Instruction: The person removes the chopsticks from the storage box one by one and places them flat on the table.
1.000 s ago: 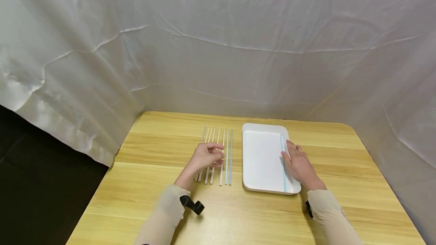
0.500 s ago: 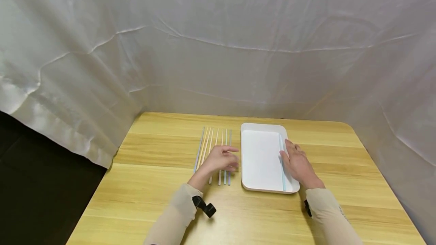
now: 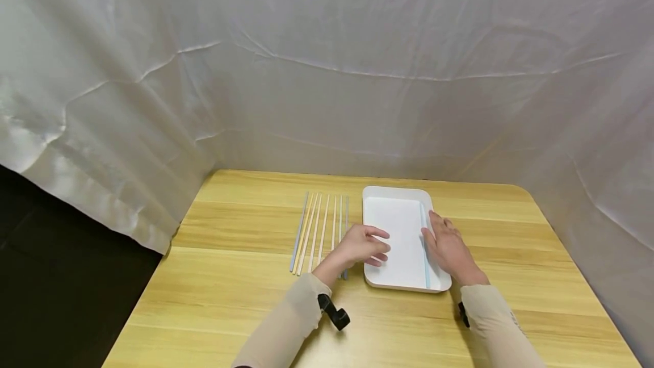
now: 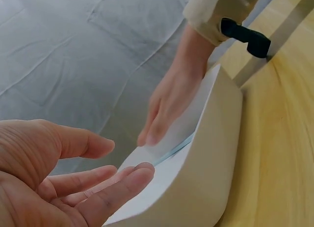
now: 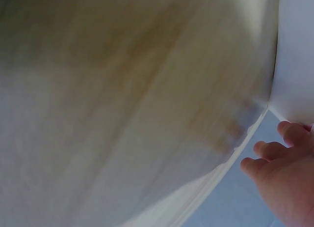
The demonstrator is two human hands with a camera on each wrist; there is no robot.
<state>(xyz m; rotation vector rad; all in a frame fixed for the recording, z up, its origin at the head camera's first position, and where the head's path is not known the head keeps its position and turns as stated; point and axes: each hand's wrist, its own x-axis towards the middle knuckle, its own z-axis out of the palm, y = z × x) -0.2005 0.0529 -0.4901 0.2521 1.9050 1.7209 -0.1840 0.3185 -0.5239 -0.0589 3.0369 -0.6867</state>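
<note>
A white rectangular tray (image 3: 393,226) lies on the wooden table, with one thin light-blue stick (image 3: 425,254) lengthwise inside by its right wall. Over the tray's left side hovers my left hand (image 3: 364,246), thumb and fingers loosely bent and apart; in the left wrist view nothing sits between those fingers (image 4: 122,190). My right hand (image 3: 449,246) holds the tray's right wall, its thumb on the inner side and the other fingers outside. To the left of the tray, several thin pastel sticks (image 3: 306,231) lie side by side, partly hidden by my left hand and wrist.
The wooden table (image 3: 230,294) has its far edge along a pale hanging curtain (image 3: 327,101). Each wrist carries a black camera mount, the left mount (image 3: 334,312) hanging just above the table in front of the tray.
My left hand has moved right, from above the row of sticks to over the tray's left side. The right hand has stayed at the tray's right wall.
</note>
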